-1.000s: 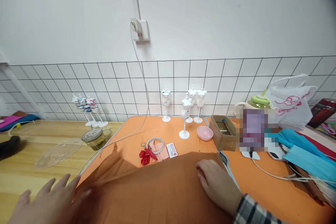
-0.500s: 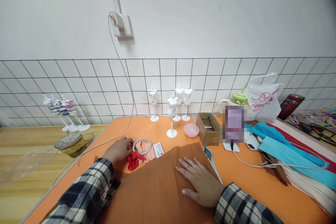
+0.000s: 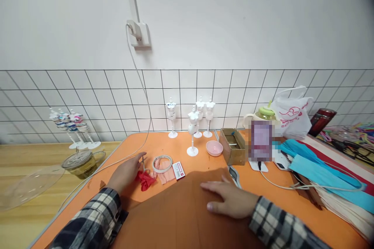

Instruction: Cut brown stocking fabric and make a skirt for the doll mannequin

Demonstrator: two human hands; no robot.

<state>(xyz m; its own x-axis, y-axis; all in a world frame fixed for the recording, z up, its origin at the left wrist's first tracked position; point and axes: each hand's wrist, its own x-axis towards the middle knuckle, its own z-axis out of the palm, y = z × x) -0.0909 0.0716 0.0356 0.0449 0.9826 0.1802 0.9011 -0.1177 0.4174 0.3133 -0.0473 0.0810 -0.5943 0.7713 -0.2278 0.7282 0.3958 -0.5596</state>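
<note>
Only the head view is here. Your right hand [image 3: 230, 199] lies flat on the brown cloth [image 3: 181, 214], palm down, with the fingers released, spread and pointing to the left. The cloth covers the near middle of the orange worktop [image 3: 181, 147]. Its far edge runs left to right across the worktop and its near part goes out of the picture, so you cannot tell its long axis.

Your left hand [image 3: 126, 171] rests further left on the worktop, with the fingers loosely bent. The fingertips are at the small scissors [image 3: 143, 163], but you cannot tell if they grasp them. The scissors lie with the long axis toward the wall edge; which end points there is not clear.

A red scrap [image 3: 146, 181] lies just beside this hand. Next to it on the right are a white ring [image 3: 156, 160] and a small label [image 3: 178, 170]. Near the far edge stand white dress forms [image 3: 193, 132], a pink bowl [image 3: 214, 148] and a cardboard box [image 3: 233, 157].
</note>
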